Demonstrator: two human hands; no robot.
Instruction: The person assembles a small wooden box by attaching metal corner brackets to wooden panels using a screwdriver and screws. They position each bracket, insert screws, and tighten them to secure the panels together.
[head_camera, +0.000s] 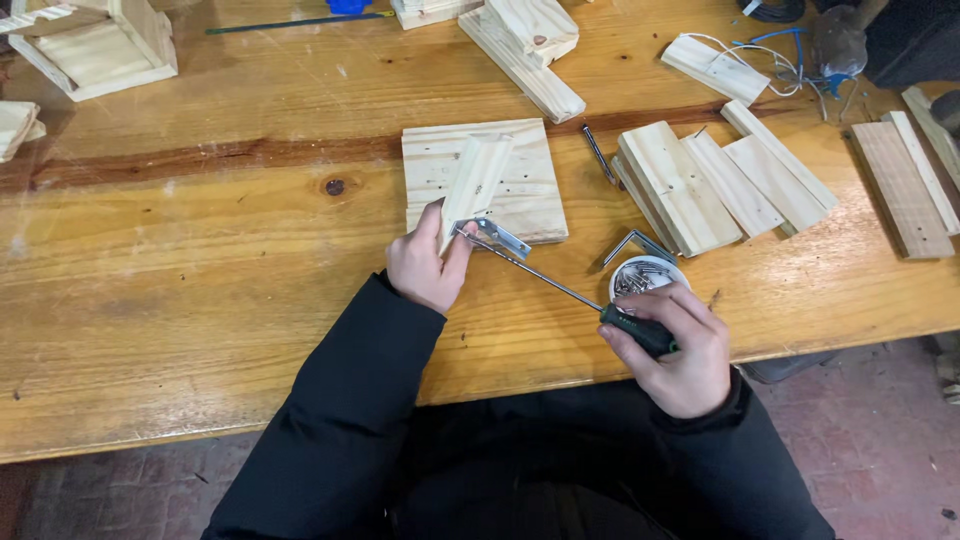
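We note a screwdriver (560, 285) as the working tool. Its long axis runs on a diagonal: the dark handle sits low and toward the body in the right hand (672, 352), and the thin metal shaft climbs away up and to the left, its tip ending at a small metal bracket (497, 237). The right hand is closed round the handle, fingers wrapped over it and the thumb on top.

The tip meets the bracket just beside the fingertips of the left hand (428, 265), on that hand's right side. We cannot tell whether a screw sits under the tip; it is too small to make out.

The left hand is clamped on a short wooden block (476, 180), thumb on one face and fingers on the other. The block stands tilted, its long axis running up and slightly right from the hand, its lower end in the grip and touching the bracket. The block rests over a square pine board (530, 190) that lies flat beyond the left hand.

Just beyond the right hand's knuckles sits a small white cup of screws (645, 277), nearly touching the fingers. A bent metal key (630, 243) lies just past the cup. Farther out from the right hand lies a group of pine slats (720, 180), well apart from the screwdriver. All of it rests on a varnished wooden table (200, 280).
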